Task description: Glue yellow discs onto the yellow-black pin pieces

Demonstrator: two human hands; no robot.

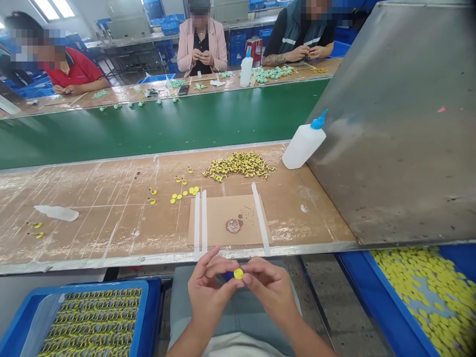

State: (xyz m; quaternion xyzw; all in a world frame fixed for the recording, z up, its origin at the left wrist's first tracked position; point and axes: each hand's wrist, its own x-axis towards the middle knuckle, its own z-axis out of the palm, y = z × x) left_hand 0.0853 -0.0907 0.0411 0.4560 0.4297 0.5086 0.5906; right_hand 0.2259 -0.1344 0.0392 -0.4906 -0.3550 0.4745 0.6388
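Observation:
Between the fingertips of both hands is a small round yellow disc (pixel 238 273), held over my lap just in front of the table edge. My left hand (pixel 211 282) pinches it from the left with thumb and forefinger. From the right, my right hand (pixel 268 283) grips its other side the same way. Beyond them a cardboard sheet (pixel 215 218), taped down with white strips, bears a small clear round dish (pixel 233 226) with wet spots around it. Several loose yellow discs (pixel 179 197) lie left of the sheet, and a pile of small yellow-and-black pieces (pixel 241 165) sits behind it.
A white bottle with a blue nozzle (pixel 301 146) leans near a metal panel (pixel 394 134). A small clear bottle (pixel 57 213) lies at left. Blue trays hold yellow-black pieces (pixel 89 317) and yellow discs (pixel 442 297). Three people work across a green belt (pixel 156 131).

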